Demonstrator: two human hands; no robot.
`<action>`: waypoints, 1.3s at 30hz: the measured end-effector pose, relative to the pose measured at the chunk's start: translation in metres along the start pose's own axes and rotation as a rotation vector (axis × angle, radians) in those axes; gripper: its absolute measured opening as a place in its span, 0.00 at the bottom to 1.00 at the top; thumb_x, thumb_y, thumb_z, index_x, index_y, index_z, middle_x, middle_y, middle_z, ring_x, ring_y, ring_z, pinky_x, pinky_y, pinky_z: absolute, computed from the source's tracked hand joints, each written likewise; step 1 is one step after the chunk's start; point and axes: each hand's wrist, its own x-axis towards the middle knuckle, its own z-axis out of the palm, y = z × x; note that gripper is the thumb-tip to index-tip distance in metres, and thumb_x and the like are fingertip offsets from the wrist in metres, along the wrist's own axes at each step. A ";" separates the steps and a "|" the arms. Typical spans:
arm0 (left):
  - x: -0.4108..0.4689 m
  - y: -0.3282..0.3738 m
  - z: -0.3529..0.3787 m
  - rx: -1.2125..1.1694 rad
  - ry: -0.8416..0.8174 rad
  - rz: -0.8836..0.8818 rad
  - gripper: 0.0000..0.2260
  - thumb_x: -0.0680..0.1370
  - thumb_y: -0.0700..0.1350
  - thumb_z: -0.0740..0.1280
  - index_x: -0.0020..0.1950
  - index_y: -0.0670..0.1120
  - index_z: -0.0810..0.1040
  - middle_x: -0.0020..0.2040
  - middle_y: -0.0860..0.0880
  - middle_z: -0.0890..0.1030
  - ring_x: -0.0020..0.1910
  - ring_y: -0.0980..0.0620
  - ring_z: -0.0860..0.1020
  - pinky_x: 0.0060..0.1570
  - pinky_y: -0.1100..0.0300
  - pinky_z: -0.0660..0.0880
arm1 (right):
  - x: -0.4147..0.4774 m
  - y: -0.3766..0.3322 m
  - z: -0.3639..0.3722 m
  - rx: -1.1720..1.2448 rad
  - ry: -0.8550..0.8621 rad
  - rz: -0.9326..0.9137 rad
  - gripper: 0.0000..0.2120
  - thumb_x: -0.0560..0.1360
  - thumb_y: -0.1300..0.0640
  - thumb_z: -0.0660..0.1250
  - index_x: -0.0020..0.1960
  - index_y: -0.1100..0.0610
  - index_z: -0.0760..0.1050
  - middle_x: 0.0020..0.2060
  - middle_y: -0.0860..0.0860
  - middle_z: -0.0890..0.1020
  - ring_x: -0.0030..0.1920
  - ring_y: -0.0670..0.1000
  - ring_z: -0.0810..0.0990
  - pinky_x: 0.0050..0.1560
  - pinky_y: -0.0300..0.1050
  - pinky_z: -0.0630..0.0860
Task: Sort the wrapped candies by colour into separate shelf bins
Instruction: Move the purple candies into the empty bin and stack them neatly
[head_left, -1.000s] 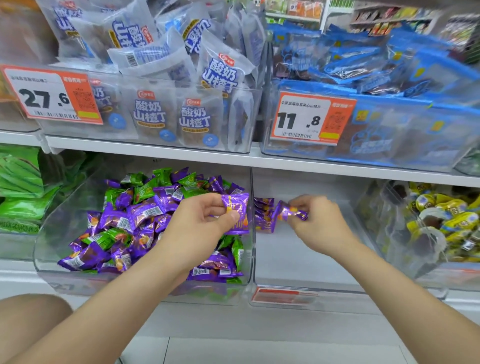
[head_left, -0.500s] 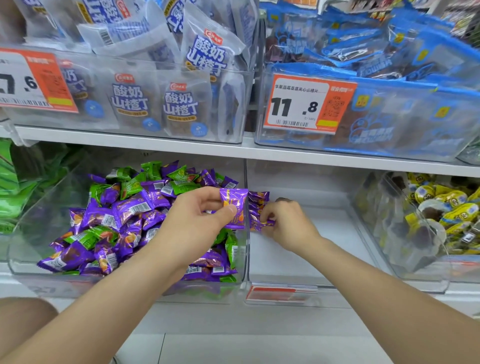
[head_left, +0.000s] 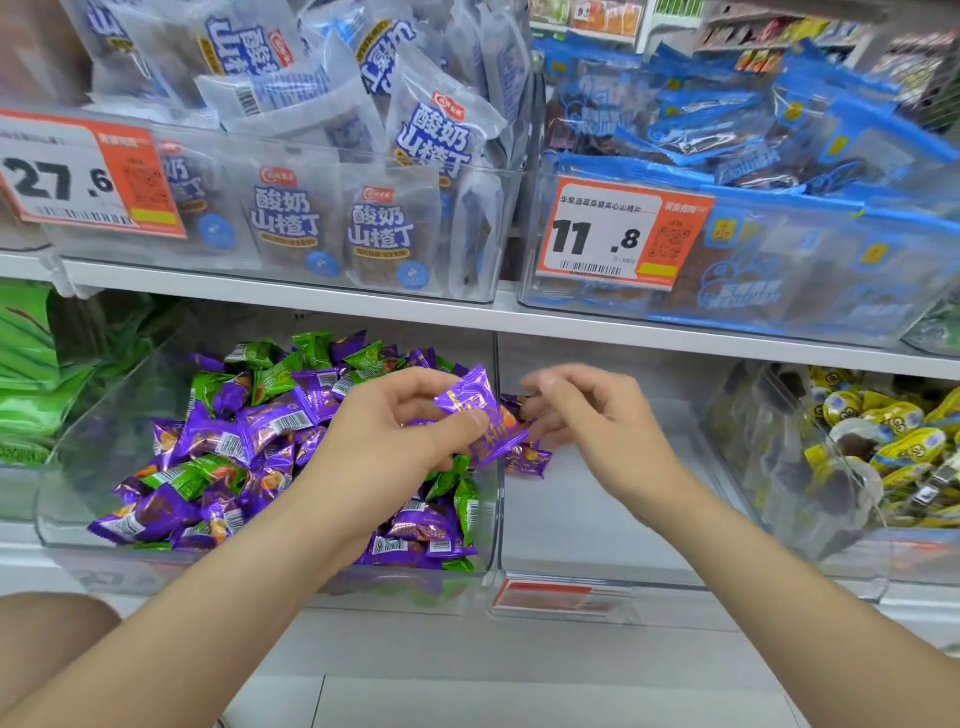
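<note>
A clear left bin (head_left: 72, 499) on the lower shelf holds a mixed heap of purple candies (head_left: 218, 436) and green candies (head_left: 260, 384). My left hand (head_left: 384, 436) hovers over its right side and pinches one purple candy (head_left: 470, 408) between thumb and fingers. Just right of that candy is my right hand (head_left: 592, 421), over the back of the middle bin (head_left: 597, 525), fingers loosely curled and blurred, nothing visibly in them. A few purple candies (head_left: 530, 460) lie at the back left of the middle bin.
A clear bin of yellow candies (head_left: 872, 447) stands to the right and green packets (head_left: 26, 374) lie to the left. Above the white shelf edge (head_left: 311, 296), bins hold white packets (head_left: 306, 218) and blue packets (head_left: 779, 244) with orange price tags (head_left: 618, 234).
My right hand carried a purple candy left to the back of the middle bin and let it go; it now hovers there. My left hand still holds its purple candy.
</note>
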 end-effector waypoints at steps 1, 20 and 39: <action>-0.001 0.000 0.001 0.002 -0.008 0.023 0.08 0.77 0.43 0.76 0.55 0.49 0.86 0.47 0.47 0.88 0.47 0.48 0.86 0.50 0.52 0.83 | -0.009 -0.015 -0.001 0.149 -0.072 0.004 0.10 0.83 0.55 0.67 0.58 0.58 0.83 0.45 0.61 0.86 0.40 0.52 0.83 0.41 0.48 0.81; 0.005 -0.022 0.025 0.491 -0.014 0.089 0.17 0.76 0.50 0.75 0.64 0.54 0.80 0.52 0.60 0.83 0.42 0.59 0.84 0.48 0.61 0.80 | 0.002 0.056 -0.027 -0.744 -0.261 0.082 0.09 0.73 0.53 0.78 0.53 0.50 0.85 0.42 0.47 0.85 0.40 0.46 0.80 0.44 0.39 0.70; 0.005 -0.023 0.023 0.526 -0.032 0.133 0.18 0.78 0.49 0.74 0.68 0.53 0.78 0.51 0.57 0.83 0.34 0.60 0.83 0.38 0.73 0.73 | 0.019 0.083 0.021 -0.874 -0.115 0.054 0.18 0.75 0.52 0.77 0.61 0.54 0.76 0.53 0.55 0.77 0.52 0.60 0.80 0.46 0.47 0.72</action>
